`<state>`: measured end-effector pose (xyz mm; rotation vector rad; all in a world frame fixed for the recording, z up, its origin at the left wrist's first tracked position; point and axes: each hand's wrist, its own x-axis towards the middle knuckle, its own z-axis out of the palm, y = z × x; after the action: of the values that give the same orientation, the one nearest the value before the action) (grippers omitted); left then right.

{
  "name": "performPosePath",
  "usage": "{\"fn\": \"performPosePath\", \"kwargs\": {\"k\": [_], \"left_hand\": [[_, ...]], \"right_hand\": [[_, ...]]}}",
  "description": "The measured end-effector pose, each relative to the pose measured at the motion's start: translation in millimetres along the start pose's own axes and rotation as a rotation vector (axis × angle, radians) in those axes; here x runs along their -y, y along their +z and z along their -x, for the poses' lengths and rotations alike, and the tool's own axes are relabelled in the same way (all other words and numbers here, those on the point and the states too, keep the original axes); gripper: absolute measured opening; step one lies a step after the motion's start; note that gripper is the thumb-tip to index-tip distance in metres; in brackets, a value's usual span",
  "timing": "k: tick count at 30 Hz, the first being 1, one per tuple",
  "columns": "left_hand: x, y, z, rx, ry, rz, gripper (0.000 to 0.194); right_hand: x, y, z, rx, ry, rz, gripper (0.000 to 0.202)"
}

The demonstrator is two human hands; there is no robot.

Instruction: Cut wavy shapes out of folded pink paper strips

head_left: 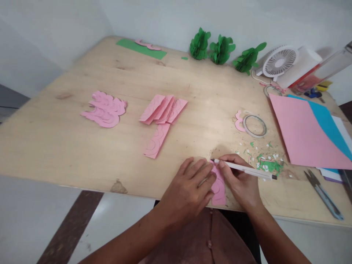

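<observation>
At the table's front edge lies a folded strip of pink paper [219,190] with curved outlines drawn on it. My left hand [189,187] rests flat over its left side, fingers stretched out and holding it down. In my right hand [242,181] is a white pen [242,168], its dark tip at the strip's top end. Farther left are several folded pink strips [165,110] with drawn curves, one strip [157,141] lying below the others. A pile of cut, scalloped pink pieces [104,110] sits beyond them.
Green paper trees [221,49] stand along the wall near a small white fan [280,62]. To the right are a tape roll [255,126], green and white scraps [269,165], pink sheets [305,132] and thread snips [324,194]. A green strip [141,49] lies at the back left.
</observation>
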<state>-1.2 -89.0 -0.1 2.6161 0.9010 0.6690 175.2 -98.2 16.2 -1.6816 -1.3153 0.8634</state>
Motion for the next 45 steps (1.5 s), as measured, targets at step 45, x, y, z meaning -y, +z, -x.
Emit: {"fn": "performPosePath", "kwargs": {"k": [45], "left_hand": [[0.2,-2.2,0.2,0.007,0.002,-0.007,0.03]], "right_hand": [[5.0,-0.7,3.1,-0.074,-0.032,0.005,0.011]]}}
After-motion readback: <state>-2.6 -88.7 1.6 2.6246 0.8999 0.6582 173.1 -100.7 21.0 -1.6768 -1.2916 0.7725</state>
